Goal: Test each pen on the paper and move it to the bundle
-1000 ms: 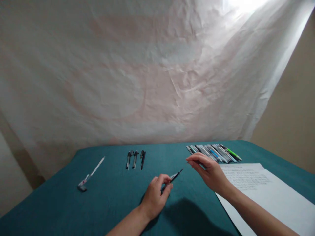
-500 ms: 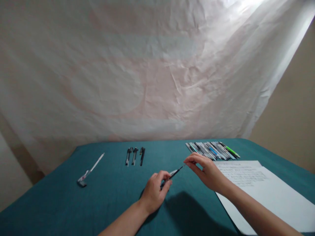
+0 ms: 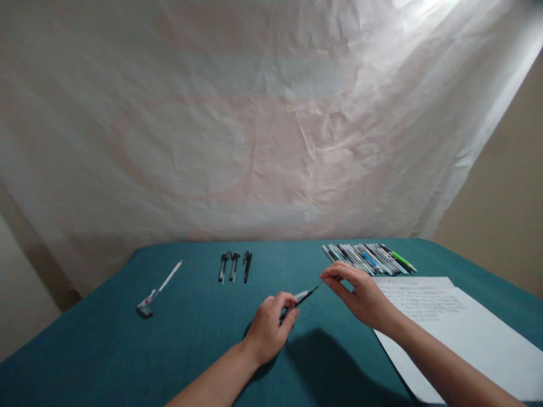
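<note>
My left hand (image 3: 274,328) is closed around a dark pen (image 3: 306,297), held at a slant just above the table, with its thin end pointing up and right. A paler, whitish piece lies along the pen by my fingers; its kind is unclear. My right hand (image 3: 354,291) pinches the thin, light far end of the pen between thumb and fingertips. That small end is mostly hidden by the fingers, so I cannot tell whether it is a separate part.
Several pens (image 3: 369,259) lie in a row at the back right. Three dark pens with caps or clips (image 3: 233,267) lie back centre. A white stick-like item with a crumpled wrapper (image 3: 148,299) lies left. Written paper sheets (image 3: 458,339) cover the right side of the green tablecloth (image 3: 190,350).
The view has shifted slightly. Both hands keep nearly the same pose and grip on the pen.
</note>
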A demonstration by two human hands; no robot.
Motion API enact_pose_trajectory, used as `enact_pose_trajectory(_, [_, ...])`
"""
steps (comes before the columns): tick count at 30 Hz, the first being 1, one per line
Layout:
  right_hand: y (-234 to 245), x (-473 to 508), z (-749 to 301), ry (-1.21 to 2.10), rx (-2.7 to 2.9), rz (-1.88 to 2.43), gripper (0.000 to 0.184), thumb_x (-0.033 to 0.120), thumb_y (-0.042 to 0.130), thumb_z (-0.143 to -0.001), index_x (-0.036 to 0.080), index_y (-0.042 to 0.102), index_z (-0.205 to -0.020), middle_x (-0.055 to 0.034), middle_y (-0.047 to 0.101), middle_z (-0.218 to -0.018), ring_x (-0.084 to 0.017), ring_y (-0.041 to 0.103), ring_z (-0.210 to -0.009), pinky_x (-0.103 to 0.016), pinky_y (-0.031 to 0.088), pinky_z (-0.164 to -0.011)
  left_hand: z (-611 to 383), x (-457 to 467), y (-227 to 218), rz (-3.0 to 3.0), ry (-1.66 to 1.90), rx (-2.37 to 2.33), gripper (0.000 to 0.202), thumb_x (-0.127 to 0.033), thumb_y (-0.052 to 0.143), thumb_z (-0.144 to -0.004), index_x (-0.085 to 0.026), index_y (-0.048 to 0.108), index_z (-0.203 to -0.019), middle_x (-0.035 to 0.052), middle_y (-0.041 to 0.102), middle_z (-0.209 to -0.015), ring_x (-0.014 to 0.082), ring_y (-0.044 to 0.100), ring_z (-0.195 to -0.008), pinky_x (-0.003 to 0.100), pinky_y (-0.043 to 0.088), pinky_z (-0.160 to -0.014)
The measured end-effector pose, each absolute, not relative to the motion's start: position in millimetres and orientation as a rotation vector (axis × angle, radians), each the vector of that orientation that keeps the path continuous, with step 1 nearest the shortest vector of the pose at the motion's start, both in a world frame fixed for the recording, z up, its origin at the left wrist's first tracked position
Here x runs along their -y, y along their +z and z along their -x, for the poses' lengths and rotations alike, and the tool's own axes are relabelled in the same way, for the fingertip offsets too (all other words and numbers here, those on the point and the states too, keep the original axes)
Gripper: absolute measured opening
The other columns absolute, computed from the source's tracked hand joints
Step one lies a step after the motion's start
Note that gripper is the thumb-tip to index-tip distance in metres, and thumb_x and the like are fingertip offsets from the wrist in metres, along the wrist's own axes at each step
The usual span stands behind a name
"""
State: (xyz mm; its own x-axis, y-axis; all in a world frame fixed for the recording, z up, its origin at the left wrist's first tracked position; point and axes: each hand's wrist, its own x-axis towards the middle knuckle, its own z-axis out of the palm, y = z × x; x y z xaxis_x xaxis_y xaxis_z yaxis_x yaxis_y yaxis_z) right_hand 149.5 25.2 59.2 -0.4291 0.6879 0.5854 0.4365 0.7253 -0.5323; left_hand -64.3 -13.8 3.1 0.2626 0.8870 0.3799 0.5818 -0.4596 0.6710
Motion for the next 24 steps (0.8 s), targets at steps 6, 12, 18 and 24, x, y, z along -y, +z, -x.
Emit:
enact_pose_trajectory(6, [57,-27,-151,0.392,2.088,0.855,0.016,0.025,0.045,-0.086,0.019,0.06,-0.086,-0.0037,0.06,-0.08,-0.014,0.057,-0.073,-0.026,0.046,-0.067,65,14,1,-2.181,1.049,-1.339,0.017,-0.028,0.045,-0.085,-0.021,0.055,-0.096,0.0039,0.063,-0.089,0.018,0.055,-0.085,0.029,0.042,-0.074])
enact_pose_trajectory(12, [59,-26,-151,0.403,2.098,0.852,0.015,0.024,0.045,-0.086,0.019,0.059,-0.086,-0.0035,0.059,-0.079,-0.014,0.056,-0.072,-0.026,0.046,-0.066,65,13,1,-2.211,1.038,-1.34,0.017,-0.028,0.045,-0.085,-0.02,0.055,-0.097,0.0037,0.062,-0.087,0.0173,0.056,-0.083,0.029,0.042,-0.073])
enact_pose_trajectory(18, [62,-25,-154,0.379,2.098,0.862,0.015,0.025,0.046,-0.085,0.019,0.06,-0.086,-0.004,0.06,-0.081,-0.014,0.057,-0.073,-0.026,0.046,-0.066,65,12,-3,-2.206,1.054,-1.325,0.017,-0.028,0.046,-0.084,-0.02,0.054,-0.097,0.0038,0.063,-0.089,0.0173,0.057,-0.084,0.029,0.042,-0.074])
enact_pose_trajectory(24, [64,-24,-155,0.376,2.115,0.867,0.014,0.024,0.048,-0.084,0.019,0.061,-0.085,-0.0047,0.061,-0.08,-0.016,0.058,-0.072,-0.027,0.046,-0.066,64,9,-7,-2.22,1.057,-1.31,0.016,-0.027,0.046,-0.084,-0.02,0.053,-0.098,0.0036,0.063,-0.089,0.0172,0.056,-0.083,0.03,0.042,-0.074])
